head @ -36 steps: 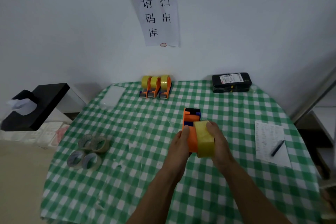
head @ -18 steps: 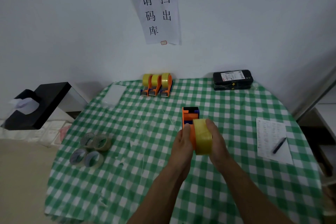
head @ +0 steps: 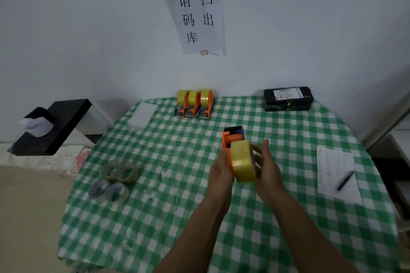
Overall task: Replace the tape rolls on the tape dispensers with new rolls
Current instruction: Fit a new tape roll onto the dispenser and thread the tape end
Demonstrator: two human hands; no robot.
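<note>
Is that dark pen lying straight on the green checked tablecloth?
No, the pen lies on top of a printed sheet of paper.

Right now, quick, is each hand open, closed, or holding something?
Left hand: grips the orange tape dispenser.
Right hand: looks open, straight fingers against the yellow tape roll; blurred.

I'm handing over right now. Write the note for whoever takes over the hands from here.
Left hand: grips the orange dispenser.
Right hand: fingers straight beside the yellow roll on that dispenser; blurred, contact unclear.
Done: three loaded dispensers stand at the far edge of the table; four clear rolls lie on its left.
Left: check the roll is seated, probably thread the tape, then park it with the others.
</note>
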